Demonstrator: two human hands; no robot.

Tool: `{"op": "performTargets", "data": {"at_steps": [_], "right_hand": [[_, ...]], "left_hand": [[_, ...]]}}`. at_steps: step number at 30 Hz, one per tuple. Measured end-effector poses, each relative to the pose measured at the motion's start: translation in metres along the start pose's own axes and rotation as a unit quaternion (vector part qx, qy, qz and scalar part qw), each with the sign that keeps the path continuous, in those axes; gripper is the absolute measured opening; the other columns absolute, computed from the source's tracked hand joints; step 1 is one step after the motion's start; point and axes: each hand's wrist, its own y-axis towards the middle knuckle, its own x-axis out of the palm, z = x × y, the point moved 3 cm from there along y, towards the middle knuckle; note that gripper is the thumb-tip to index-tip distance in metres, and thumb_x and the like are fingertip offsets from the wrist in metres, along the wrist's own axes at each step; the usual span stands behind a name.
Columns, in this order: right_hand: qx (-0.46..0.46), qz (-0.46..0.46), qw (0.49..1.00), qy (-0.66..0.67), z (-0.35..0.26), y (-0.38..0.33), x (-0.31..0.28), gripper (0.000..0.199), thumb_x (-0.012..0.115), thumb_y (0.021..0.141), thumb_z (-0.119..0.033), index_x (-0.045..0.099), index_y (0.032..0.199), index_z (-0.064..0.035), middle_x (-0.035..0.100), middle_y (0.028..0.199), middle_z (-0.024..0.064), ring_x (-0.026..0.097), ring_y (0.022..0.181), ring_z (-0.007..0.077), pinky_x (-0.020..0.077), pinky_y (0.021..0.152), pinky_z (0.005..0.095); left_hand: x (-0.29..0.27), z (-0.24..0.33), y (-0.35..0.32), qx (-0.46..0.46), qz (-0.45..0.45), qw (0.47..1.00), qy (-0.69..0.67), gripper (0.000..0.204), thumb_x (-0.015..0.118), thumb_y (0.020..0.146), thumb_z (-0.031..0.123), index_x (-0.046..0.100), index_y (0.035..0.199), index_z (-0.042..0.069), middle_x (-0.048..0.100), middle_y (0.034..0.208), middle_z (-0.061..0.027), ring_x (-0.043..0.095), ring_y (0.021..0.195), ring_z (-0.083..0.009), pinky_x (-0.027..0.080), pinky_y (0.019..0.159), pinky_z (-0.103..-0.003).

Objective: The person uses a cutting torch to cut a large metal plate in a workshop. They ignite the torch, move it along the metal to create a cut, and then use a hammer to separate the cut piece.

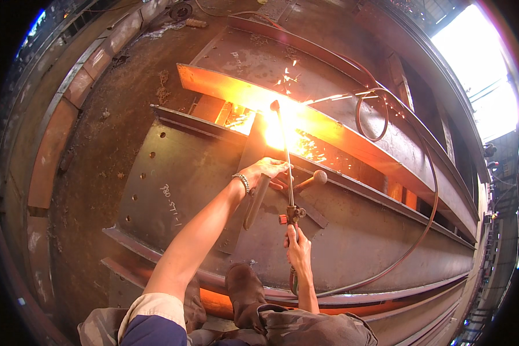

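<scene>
My right hand (299,245) is closed round the handle of a cutting torch (288,179), just below its brass valves and red knob. Farther up, the fingers of my left hand (267,172) pinch the torch's thin tube. The torch head is at a steel beam flange (225,86), where a white-orange glare and flying sparks hide the cut. Beside my left hand a dark, narrow metal bar (256,202) stands out over the plate. A rod with a rounded, light brown end (320,177) lies just right of the torch tube; its other end is hidden.
Large steel beams with upright flanges lie side by side, the nearest web (173,179) bearing chalk marks and holes. A hose (427,225) curves along the right and loops over the far beam. My boot (243,288) rests near the front flange. Rusty ground (98,190) lies left.
</scene>
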Motion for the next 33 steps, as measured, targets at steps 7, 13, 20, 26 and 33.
{"op": "performTargets", "data": {"at_steps": [7,13,20,26,33], "right_hand": [[-0.021,-0.002,1.0,0.007,-0.0013,-0.0005,-0.0003,0.06,0.051,0.103,-0.06,0.061,0.085,-0.0043,0.057,0.061,0.0035,0.053,0.057,0.013,0.0429,0.055,0.0341],[-0.02,0.001,1.0,0.008,-0.0013,-0.0011,-0.001,0.06,0.051,0.103,-0.06,0.062,0.085,-0.0038,0.058,0.061,0.004,0.055,0.057,0.0142,0.0438,0.056,0.035],[-0.015,0.003,1.0,0.011,-0.0005,-0.0013,-0.0018,0.061,0.052,0.102,-0.062,0.063,0.087,-0.0034,0.059,0.062,0.0042,0.056,0.058,0.0143,0.0448,0.057,0.0346],[-0.016,0.003,1.0,0.013,-0.0002,-0.0016,-0.0021,0.062,0.052,0.101,-0.062,0.064,0.089,-0.0027,0.06,0.063,0.0041,0.056,0.058,0.0139,0.0448,0.057,0.0339],[0.006,0.005,1.0,0.004,0.0018,-0.0022,-0.0027,0.063,0.052,0.101,-0.063,0.065,0.09,-0.0021,0.06,0.063,0.0043,0.055,0.059,0.0137,0.045,0.057,0.0344]], "left_hand": [[-0.0004,-0.0019,0.003,-0.007,0.009,1.0,0.004,0.036,0.064,0.103,0.037,0.067,0.123,0.007,0.075,0.11,-0.0095,0.076,0.094,-0.0246,0.063,0.077,-0.037],[0.0009,-0.0031,0.0074,0.021,0.017,1.0,-0.014,0.036,0.067,0.101,0.037,0.068,0.123,0.008,0.075,0.109,-0.0081,0.075,0.094,-0.023,0.063,0.077,-0.036],[0.0015,-0.003,0.0052,-0.016,0.003,1.0,-0.016,0.035,0.064,0.103,0.037,0.068,0.122,0.008,0.076,0.106,-0.0075,0.076,0.094,-0.0245,0.063,0.077,-0.035],[0.0034,0.001,0.0006,-0.013,0.0,1.0,-0.013,0.036,0.063,0.104,0.037,0.068,0.123,0.007,0.076,0.107,-0.0076,0.076,0.096,-0.023,0.063,0.078,-0.035],[0.0037,0.0028,0.0003,-0.018,-0.009,1.0,-0.004,0.039,0.062,0.104,0.036,0.066,0.129,0.007,0.076,0.109,-0.0075,0.074,0.1,-0.0206,0.064,0.08,-0.035]]}}
